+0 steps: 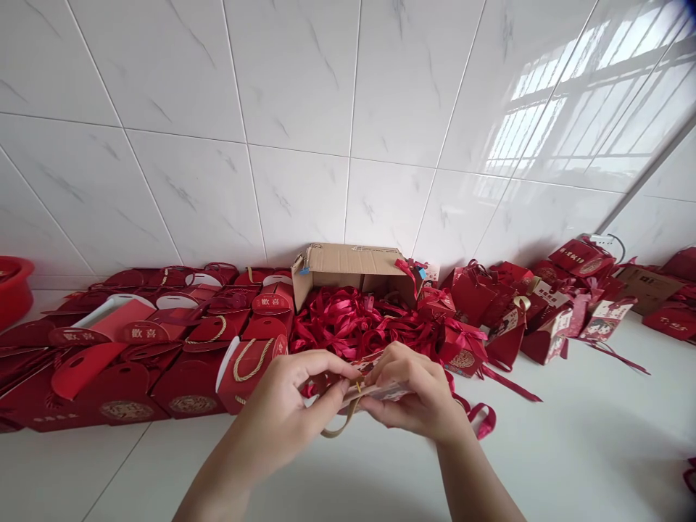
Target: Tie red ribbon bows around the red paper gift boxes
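My left hand (296, 402) and my right hand (410, 384) meet low in the middle of the view. Between them is a small folded paper gift box (388, 392), mostly covered by my fingers. A tan ribbon (344, 426) hangs from it in a loop below my left fingertips. My left thumb and index finger pinch at its near left end, while my right fingers and thumb clasp its right side. Just behind my hands, a heap of dark red ribbons (342, 319) spills from an opened cardboard box (353, 259).
Red gift boxes (127, 391) with rope handles stand packed in rows on the left. Small red ribboned boxes (508, 333) are clustered to the right. A red basin (15, 293) sits at the far left. White marbled tiles (299, 80) rise behind the white surface (587, 442).
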